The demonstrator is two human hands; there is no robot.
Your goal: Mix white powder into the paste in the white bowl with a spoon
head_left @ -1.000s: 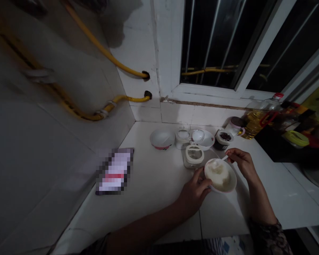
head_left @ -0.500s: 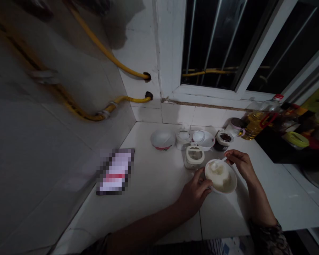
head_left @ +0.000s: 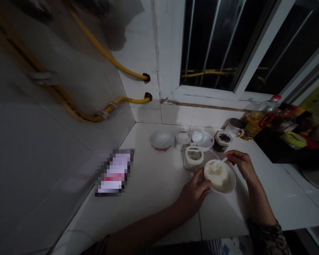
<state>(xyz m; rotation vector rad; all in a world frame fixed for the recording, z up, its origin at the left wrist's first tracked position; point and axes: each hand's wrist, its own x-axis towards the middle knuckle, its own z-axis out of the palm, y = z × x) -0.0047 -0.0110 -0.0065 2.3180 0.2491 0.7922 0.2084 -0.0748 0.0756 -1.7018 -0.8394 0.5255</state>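
Counter (head_left: 154, 177) | left hand (head_left: 194, 193) grip clasps bowl (head_left: 234, 180) | right hand (head_left: 241, 164) pinches spoon (head_left: 221, 162)

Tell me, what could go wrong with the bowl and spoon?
The bowl looks full of white food, and the left hand grips only its near rim, so it might tip and spill. The spoon in the right hand is close to a jar; a bump could knock it.

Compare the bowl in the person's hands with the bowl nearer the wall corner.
The held bowl is filled with something white; the far bowl looks empty. The left hand grips the held bowl and the right hand holds a spoon in it; the far bowl stands untouched. Both are round and white.
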